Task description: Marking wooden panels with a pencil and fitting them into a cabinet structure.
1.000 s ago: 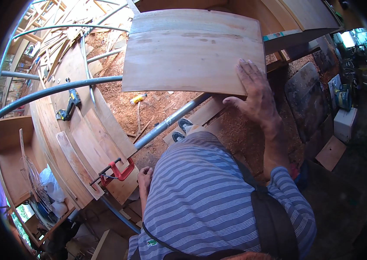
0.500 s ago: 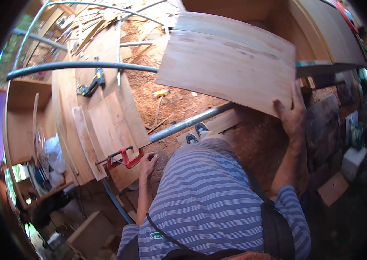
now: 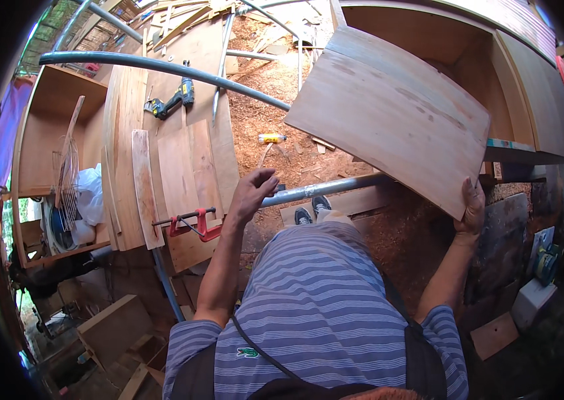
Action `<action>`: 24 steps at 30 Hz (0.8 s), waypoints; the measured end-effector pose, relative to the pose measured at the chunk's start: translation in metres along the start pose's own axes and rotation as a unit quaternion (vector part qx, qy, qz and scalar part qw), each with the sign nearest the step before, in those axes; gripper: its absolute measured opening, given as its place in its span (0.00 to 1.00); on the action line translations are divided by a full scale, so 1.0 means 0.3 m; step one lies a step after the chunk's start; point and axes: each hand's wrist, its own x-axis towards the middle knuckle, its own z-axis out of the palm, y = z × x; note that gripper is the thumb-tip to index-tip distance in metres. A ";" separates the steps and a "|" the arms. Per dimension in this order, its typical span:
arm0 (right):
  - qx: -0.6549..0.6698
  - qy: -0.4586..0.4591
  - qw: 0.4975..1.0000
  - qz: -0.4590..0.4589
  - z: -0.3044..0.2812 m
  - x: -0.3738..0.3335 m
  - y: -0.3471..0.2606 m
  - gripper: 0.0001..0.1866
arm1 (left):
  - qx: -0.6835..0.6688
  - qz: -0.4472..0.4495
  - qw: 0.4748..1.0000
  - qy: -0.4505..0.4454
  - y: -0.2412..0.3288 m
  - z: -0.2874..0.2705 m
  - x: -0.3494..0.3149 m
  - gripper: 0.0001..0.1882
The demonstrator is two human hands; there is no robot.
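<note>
- The clock is read from the view's centre, with twelve at the top edge.
- The right hand, at three o'clock, is clamped on the near right corner of a wooden panel; some of its fingers are hidden.
- That panel lies toward two o'clock, tilted, its face marked with brown streaks and overlapping the view of an open-fronted wooden cabinet between one and two.
- The left hand, just off centre toward nine, has loosely curled fingers and is well apart from the right hand and the panel.
- A grey metal pipe passes just beside the left hand; whether they touch, I cannot tell.
- Between eight and nine, a red C-clamp sits at the near end of some long wooden boards.
- A cordless drill lies between ten and eleven.
- At twelve, a small yellow object rests among wood shavings.
- A white plastic bag is at nine, inside another wooden cabinet.
</note>
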 end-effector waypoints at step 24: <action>0.067 -0.047 0.996 -0.028 0.002 0.012 0.023 0.27 | -0.165 0.109 0.976 -0.093 0.343 0.202 0.243 0.23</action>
